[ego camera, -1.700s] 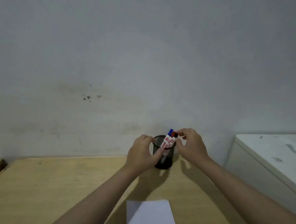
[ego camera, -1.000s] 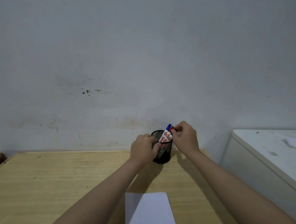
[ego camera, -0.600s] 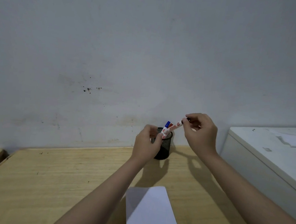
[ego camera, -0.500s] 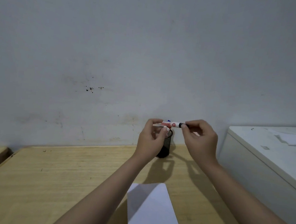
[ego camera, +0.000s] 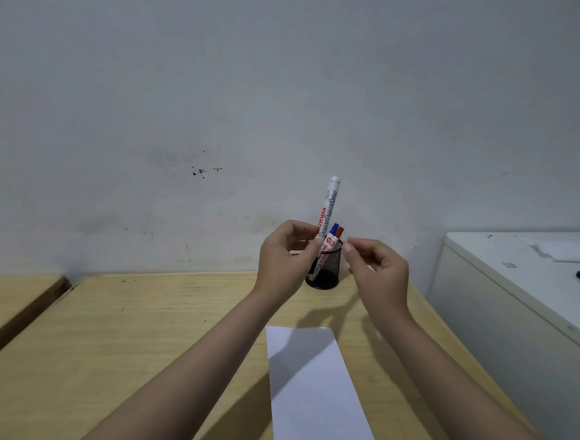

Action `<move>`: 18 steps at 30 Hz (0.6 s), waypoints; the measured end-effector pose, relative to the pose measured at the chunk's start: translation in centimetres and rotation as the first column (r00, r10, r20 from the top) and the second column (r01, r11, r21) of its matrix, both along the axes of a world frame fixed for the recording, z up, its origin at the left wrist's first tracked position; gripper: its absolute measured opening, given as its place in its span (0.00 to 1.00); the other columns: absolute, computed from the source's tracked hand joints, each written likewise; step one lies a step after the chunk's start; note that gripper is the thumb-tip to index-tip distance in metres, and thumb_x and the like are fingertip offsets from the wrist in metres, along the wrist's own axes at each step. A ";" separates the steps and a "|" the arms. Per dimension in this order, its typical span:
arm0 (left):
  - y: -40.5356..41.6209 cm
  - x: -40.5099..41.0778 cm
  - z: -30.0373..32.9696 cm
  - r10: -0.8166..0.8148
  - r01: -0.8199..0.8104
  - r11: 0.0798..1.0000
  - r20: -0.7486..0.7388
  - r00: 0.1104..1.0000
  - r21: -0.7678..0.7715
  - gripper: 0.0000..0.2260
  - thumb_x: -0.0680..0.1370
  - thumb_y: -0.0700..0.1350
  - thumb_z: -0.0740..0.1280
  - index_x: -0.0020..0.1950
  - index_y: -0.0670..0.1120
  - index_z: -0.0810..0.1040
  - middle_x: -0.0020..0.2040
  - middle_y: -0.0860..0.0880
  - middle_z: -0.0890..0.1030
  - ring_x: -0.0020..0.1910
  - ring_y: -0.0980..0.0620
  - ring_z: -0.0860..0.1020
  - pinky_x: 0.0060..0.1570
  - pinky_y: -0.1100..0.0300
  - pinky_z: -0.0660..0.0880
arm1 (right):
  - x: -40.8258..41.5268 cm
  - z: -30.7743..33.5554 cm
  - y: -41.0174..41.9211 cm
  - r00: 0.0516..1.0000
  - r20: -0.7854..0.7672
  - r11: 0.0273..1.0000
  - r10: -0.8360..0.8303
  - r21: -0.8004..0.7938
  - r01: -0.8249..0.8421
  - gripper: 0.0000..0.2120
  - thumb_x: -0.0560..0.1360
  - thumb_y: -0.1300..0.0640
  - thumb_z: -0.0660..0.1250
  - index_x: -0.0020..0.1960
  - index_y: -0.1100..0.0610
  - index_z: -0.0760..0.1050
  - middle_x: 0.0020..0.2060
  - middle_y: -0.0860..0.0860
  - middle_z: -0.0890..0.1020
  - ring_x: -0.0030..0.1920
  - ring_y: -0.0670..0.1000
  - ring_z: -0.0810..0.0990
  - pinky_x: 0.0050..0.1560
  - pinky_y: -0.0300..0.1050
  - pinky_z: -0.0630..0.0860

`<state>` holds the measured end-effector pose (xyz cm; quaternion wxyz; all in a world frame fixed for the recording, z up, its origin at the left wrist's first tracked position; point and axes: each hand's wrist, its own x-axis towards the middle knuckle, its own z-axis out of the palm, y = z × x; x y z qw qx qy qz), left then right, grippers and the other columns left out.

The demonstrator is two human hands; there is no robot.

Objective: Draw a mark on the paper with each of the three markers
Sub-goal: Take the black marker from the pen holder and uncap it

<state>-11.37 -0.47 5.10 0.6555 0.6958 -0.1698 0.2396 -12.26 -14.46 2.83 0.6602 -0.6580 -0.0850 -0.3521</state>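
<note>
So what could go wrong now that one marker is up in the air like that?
The white marker is pinched only near its lower end by the left hand, so it might tip or slip out.

The mesh pen cup with the blue marker and red marker stands right behind both hands; the right hand could bump it over.

The paper lies loose near the table edge and may slide while drawing.

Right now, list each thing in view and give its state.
White marker: upright, held in left hand.
Right hand: fingers pinched, contents unclear.
Pen cup: upright, holds blue and red markers.
Paper: flat, unmarked.
</note>
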 end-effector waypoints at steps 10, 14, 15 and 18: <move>1.5 -2.4 -1.9 0.036 -0.037 0.979 0.009 0.999 0.202 0.07 0.69 0.47 0.74 0.41 0.55 0.77 0.39 0.58 0.83 0.41 0.61 0.82 0.43 0.66 0.77 | -0.8 1.0 1.7 0.977 -0.162 0.990 0.137 0.064 -0.129 0.09 0.73 0.55 0.72 0.36 0.57 0.82 0.29 0.54 0.82 0.31 0.48 0.77 0.36 0.45 0.76; 2.5 -2.6 -2.9 0.094 -0.086 0.969 -0.022 0.995 0.232 0.07 0.66 0.42 0.76 0.38 0.52 0.80 0.34 0.57 0.83 0.34 0.64 0.79 0.36 0.73 0.72 | -0.8 0.7 1.7 0.974 -0.170 0.985 0.152 0.109 -0.135 0.08 0.73 0.54 0.71 0.37 0.55 0.82 0.32 0.59 0.80 0.35 0.53 0.76 0.40 0.53 0.77; 2.5 -2.6 -3.0 0.096 -0.089 0.970 -0.020 0.995 0.226 0.06 0.67 0.41 0.76 0.38 0.50 0.81 0.34 0.57 0.83 0.34 0.63 0.79 0.36 0.73 0.72 | -0.8 0.5 1.8 0.969 -0.175 0.982 0.174 0.108 -0.157 0.08 0.73 0.54 0.71 0.37 0.55 0.82 0.32 0.61 0.80 0.35 0.54 0.76 0.39 0.53 0.76; 2.4 -2.9 -3.1 0.082 -0.077 0.972 -0.016 0.996 0.224 0.04 0.68 0.41 0.75 0.40 0.48 0.82 0.36 0.55 0.84 0.35 0.61 0.80 0.39 0.67 0.76 | -0.9 0.1 2.3 0.956 -0.188 0.974 0.225 0.072 -0.216 0.09 0.74 0.56 0.71 0.39 0.62 0.81 0.29 0.62 0.78 0.31 0.53 0.75 0.34 0.46 0.76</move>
